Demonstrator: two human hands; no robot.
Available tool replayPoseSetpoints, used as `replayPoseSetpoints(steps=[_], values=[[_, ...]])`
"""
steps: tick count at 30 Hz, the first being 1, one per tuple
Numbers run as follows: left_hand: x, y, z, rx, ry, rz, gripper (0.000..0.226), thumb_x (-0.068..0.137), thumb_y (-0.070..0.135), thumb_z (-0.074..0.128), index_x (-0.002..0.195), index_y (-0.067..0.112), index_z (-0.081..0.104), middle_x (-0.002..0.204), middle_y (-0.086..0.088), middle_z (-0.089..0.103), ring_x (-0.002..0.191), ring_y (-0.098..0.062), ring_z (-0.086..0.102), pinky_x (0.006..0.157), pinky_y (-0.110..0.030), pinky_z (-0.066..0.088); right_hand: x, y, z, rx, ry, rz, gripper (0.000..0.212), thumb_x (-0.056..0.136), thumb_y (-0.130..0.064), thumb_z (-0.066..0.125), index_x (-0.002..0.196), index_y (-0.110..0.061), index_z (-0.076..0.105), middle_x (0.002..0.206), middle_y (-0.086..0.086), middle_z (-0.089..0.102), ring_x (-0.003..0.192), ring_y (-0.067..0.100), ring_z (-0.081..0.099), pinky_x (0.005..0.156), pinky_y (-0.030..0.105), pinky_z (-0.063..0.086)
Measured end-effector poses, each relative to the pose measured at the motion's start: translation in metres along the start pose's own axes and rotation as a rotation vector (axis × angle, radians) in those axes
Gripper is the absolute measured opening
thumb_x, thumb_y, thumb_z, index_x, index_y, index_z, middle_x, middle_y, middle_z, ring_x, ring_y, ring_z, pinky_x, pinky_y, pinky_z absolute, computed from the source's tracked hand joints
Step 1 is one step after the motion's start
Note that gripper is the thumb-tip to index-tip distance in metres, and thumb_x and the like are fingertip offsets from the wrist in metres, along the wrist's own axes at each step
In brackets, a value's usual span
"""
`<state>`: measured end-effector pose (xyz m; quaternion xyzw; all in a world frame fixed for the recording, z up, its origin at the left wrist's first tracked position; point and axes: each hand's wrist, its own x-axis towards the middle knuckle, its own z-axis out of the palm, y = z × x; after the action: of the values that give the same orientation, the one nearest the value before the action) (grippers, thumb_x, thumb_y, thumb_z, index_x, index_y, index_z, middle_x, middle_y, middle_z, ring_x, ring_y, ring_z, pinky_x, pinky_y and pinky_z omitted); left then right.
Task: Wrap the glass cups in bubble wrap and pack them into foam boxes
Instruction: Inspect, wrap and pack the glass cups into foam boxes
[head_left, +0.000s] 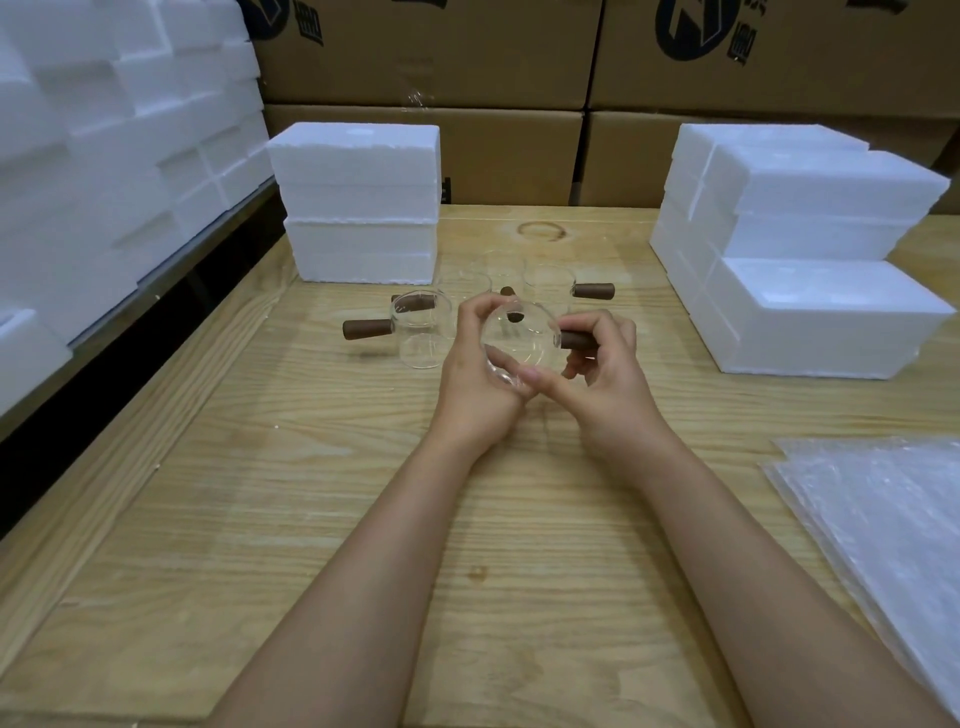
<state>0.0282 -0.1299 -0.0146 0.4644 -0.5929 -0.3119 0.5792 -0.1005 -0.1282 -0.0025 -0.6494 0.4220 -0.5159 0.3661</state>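
I hold a clear glass cup (522, 340) with a brown wooden handle above the middle of the wooden table (311, 519), its mouth tilted toward me. My left hand (475, 374) grips the glass body from the left and below. My right hand (602, 374) pinches the brown handle, thumb reaching to the rim. Behind it stand more glass cups: one (418, 332) at the left with its handle pointing left, and another (550, 286) at the back right with its handle pointing right. A stack of bubble wrap sheets (883, 530) lies at the right.
White foam boxes are stacked at the back left (358, 202) and at the right (800, 249). More foam pieces (104, 156) pile up on a shelf to the left. Cardboard cartons (519, 78) form a wall behind the table.
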Motion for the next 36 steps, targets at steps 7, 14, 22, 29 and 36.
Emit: replayPoseSetpoints(steps=[7, 14, 22, 29, 36], values=[[0.001, -0.001, -0.001, -0.097, -0.038, -0.081, 0.070, 0.068, -0.003, 0.082, 0.121, 0.022, 0.043, 0.131, 0.014, 0.053, 0.064, -0.013, 0.053, 0.068, -0.022, 0.052, 0.002, -0.003, 0.001, 0.099, 0.074, 0.024, 0.017, 0.086, -0.011, 0.068, 0.090, -0.026, 0.061, 0.110, 0.005, 0.047, 0.082, -0.007, 0.058, 0.073, 0.011, 0.048], [0.000, 0.003, -0.001, 0.071, -0.067, -0.003, 0.074, 0.065, 0.004, 0.087, 0.115, 0.034, 0.040, 0.135, 0.009, 0.050, 0.066, -0.021, 0.062, 0.072, -0.024, 0.053, 0.005, -0.002, 0.002, 0.058, 0.229, 0.125, 0.020, 0.086, -0.033, 0.067, 0.071, -0.023, 0.059, 0.103, 0.009, 0.057, 0.066, -0.008, 0.051, 0.068, 0.010, 0.043], [-0.002, -0.004, 0.003, 0.197, -0.136, 0.109, 0.066, 0.071, 0.002, 0.077, 0.119, 0.033, 0.044, 0.123, 0.021, 0.052, 0.065, -0.008, 0.059, 0.065, -0.014, 0.046, 0.001, -0.006, 0.009, -0.018, 0.396, 0.283, 0.045, 0.065, -0.063, 0.072, 0.069, -0.021, 0.056, 0.100, 0.011, 0.060, 0.074, 0.004, 0.056, 0.068, 0.016, 0.040], [-0.002, -0.006, 0.004, 0.237, -0.125, 0.118, 0.067, 0.071, -0.005, 0.069, 0.119, 0.035, 0.043, 0.114, 0.025, 0.052, 0.070, -0.006, 0.056, 0.064, -0.007, 0.039, -0.003, -0.012, 0.020, -0.180, 0.325, 0.354, 0.069, 0.057, -0.062, 0.077, 0.099, -0.019, 0.042, 0.111, -0.002, 0.030, 0.107, 0.021, 0.050, 0.093, 0.032, 0.046], [0.000, -0.008, 0.003, 0.179, -0.080, 0.097, 0.066, 0.069, -0.005, 0.070, 0.120, 0.029, 0.045, 0.115, 0.026, 0.052, 0.075, 0.004, 0.057, 0.067, -0.008, 0.042, -0.005, -0.007, 0.022, -0.188, 0.294, 0.168, 0.064, 0.062, -0.044, 0.083, 0.104, -0.024, 0.039, 0.113, -0.004, 0.029, 0.106, 0.017, 0.047, 0.093, 0.023, 0.042]])
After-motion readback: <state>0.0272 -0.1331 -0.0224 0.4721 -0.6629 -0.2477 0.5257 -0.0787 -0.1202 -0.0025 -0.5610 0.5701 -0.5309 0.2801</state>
